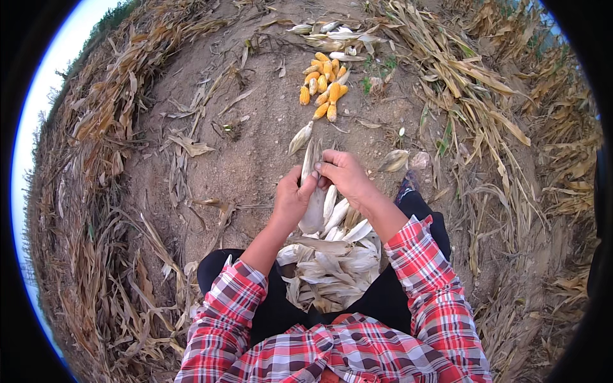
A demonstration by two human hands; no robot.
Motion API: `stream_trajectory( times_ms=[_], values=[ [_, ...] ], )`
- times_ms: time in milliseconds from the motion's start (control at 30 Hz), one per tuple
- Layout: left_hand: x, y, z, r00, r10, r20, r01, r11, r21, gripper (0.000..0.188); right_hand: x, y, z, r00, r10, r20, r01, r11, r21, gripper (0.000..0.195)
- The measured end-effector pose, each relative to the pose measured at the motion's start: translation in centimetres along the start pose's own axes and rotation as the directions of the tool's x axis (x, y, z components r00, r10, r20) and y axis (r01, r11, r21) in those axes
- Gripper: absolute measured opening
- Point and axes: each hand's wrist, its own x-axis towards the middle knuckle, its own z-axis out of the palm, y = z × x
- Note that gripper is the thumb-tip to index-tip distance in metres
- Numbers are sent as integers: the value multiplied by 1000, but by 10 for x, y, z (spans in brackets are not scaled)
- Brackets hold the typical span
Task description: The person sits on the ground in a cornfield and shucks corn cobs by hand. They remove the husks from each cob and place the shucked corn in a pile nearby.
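An ear of corn in its dry, pale husk (313, 210) is held between my two hands, above the ground in front of my lap. My left hand (293, 196) wraps around its side, thumb on the husk. With thumb and fingers, my right hand (342, 173) pinches the husk near its upper end. The kernels inside are hidden. Between my legs lies a heap of loose pale husks (330, 273). Just beyond my hands, another ear in its husk (300, 138) rests on the soil. Farther out is a pile of bare yellow corn cobs (323, 81).
More husked ears (335, 40) lie behind the yellow pile. A single husk-covered ear (394, 160) sits by a stone (421, 160) near my right shoe (408, 184). Dry corn stalks line the left (96, 201) and right (474, 86) of the bare soil (230, 158).
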Motion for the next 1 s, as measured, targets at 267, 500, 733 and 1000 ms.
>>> stream_trajectory(
  times_ms=[267, 500, 733, 1000],
  values=[
    [11, -10, -4, 919, -74, -388, -51, 952, -301, 30, -1, 16, 17, 986, 112, -123, -14, 792, 610, 10],
    [16, 12, -23, 943, -83, -323, -91, 868, -489, 29, -6, 15, 5, 964, -14, 265, 98, 948, -304, 11],
    [20, 24, -57, 904, -157, -398, -148, 757, -636, 30, -46, 86, 7, 813, 366, 454, 422, 167, -891, 15],
    [10, 24, -51, 976, -102, -191, -47, 763, -645, 34, -23, 16, 5, 971, -105, 216, 212, 802, -559, 64]
  ],
)
